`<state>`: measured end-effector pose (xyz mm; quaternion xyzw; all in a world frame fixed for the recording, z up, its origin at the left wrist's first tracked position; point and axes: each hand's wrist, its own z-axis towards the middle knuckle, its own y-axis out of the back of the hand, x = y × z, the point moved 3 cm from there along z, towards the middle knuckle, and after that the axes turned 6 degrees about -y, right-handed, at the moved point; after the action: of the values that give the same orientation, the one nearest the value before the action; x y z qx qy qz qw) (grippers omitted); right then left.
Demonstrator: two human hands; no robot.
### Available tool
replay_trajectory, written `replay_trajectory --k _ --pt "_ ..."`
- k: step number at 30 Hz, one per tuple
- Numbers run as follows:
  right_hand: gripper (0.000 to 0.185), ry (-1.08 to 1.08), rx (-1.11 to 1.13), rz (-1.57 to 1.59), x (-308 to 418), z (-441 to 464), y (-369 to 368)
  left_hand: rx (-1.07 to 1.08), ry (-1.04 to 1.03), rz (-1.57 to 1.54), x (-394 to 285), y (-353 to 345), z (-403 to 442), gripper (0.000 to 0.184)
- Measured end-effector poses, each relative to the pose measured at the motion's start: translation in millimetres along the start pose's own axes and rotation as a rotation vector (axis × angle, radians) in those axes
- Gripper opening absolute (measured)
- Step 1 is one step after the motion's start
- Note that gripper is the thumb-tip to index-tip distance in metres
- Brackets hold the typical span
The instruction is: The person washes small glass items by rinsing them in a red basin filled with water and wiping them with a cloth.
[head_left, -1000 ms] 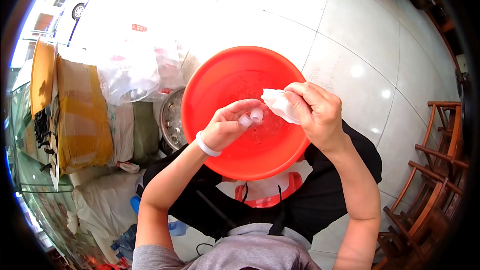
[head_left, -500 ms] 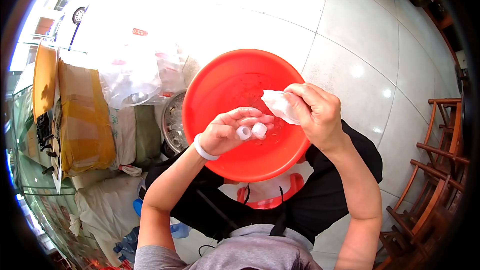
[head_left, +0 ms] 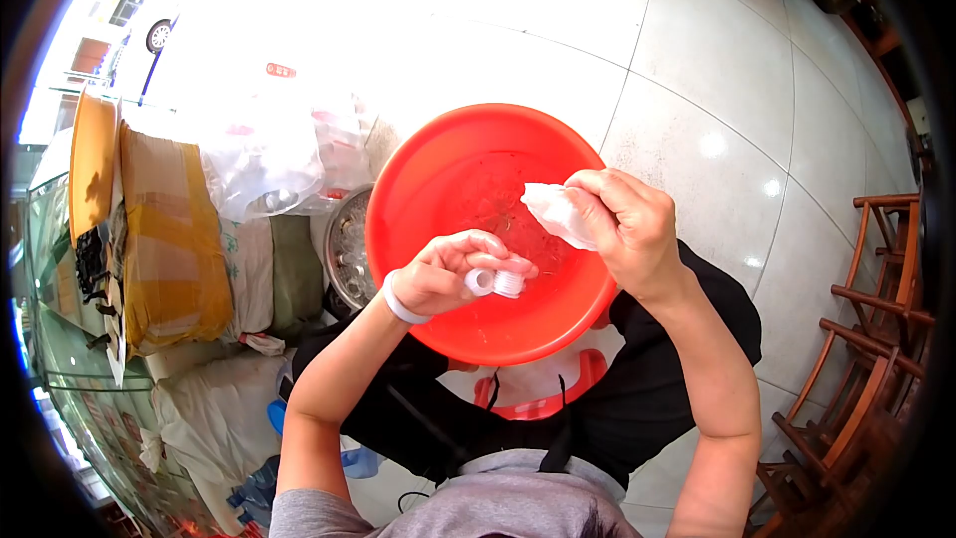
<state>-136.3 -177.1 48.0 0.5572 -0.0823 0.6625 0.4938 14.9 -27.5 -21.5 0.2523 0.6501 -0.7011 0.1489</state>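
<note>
Over the red basin (head_left: 418,154), my left hand (head_left: 448,271) has its fingers curled around small white plastic caps. One cap (head_left: 479,282) shows its round opening; beside it a ribbed cap (head_left: 509,284) lies against the fingertips. My right hand (head_left: 629,224) pinches a wet, bunched white cloth (head_left: 560,213) between thumb and fingers, above the right half of the basin. The cloth hangs apart from the caps. A little water and dark bits show on the basin floor.
A metal bowl (head_left: 351,247) of clear pieces stands left of the basin. Beyond it are plastic bags (head_left: 261,164), sacks (head_left: 294,269) and a taped carton (head_left: 171,239). Wooden stools (head_left: 866,339) are at the right. A red plastic piece (head_left: 548,404) lies between my legs.
The caps have turned in my left hand, the ribbed one now showing its side. The left fingers have shifted slightly down and left. My right hand and the cloth are nearly still.
</note>
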Motion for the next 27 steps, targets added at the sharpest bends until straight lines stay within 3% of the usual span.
replay_trajectory --k 6,12,16,18,21,27 --pt "0.004 -0.013 0.003 0.002 0.2 -0.4 0.6 0.099 0.008 -0.335 1.2 -5.9 -1.9 0.056" --pt "0.004 -0.001 0.006 -0.004 1.3 -0.4 0.9 -0.074 0.147 -0.386 -2.3 -9.7 -1.1 0.053" --pt "0.004 0.006 -0.002 -0.004 0.8 -0.6 0.5 -0.063 0.131 -0.387 -0.7 -12.6 2.8 0.049" --pt "0.004 0.019 -0.009 -0.014 1.4 -0.4 0.7 -0.101 0.079 -0.175 2.4 -2.8 0.4 0.038" --pt "0.004 -0.001 -0.003 -0.009 1.4 -0.8 0.0 -0.141 0.059 -0.196 4.7 1.8 0.6 0.028" --pt "0.003 -0.012 0.008 -0.024 2.2 -1.1 0.9 -0.122 0.079 -0.239 1.9 -6.4 3.7 0.030"
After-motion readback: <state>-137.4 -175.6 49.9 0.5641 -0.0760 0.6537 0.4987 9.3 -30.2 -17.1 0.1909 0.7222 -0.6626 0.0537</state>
